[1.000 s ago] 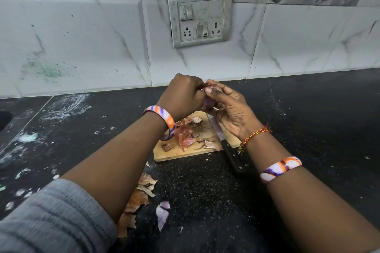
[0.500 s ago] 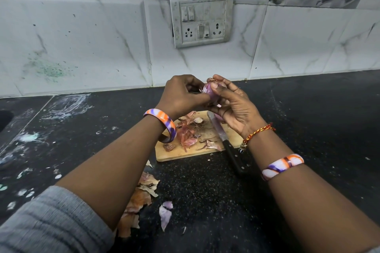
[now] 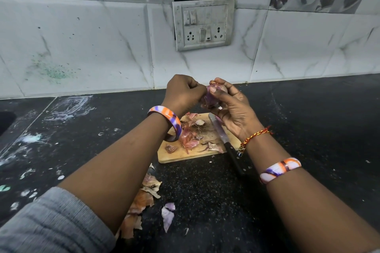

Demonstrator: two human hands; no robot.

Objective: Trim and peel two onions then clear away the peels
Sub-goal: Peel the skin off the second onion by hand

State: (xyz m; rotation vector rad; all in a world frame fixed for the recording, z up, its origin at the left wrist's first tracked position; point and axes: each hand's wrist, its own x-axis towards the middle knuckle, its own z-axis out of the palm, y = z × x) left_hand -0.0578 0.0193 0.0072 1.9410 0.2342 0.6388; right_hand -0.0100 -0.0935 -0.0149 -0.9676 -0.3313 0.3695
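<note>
The onion is held in the air above the far edge of the cutting board, between both hands. It is mostly covered by fingers, so which way its root and tip point cannot be told; the purple flesh that shows runs roughly up and down. The right hand wraps it from the 3 o'clock side, thumb across the front and fingers curled behind. The left hand is curled at its 9 o'clock side, fingertips pinching at the onion's skin.

The cutting board carries a heap of reddish peels near its middle and more scraps toward 3 o'clock. The knife lies across the board's right edge, blade pointing to 11 o'clock, black handle toward 5 o'clock over the dark counter. More loose peels lie on the counter at the board's 7 o'clock, beside the left forearm.
</note>
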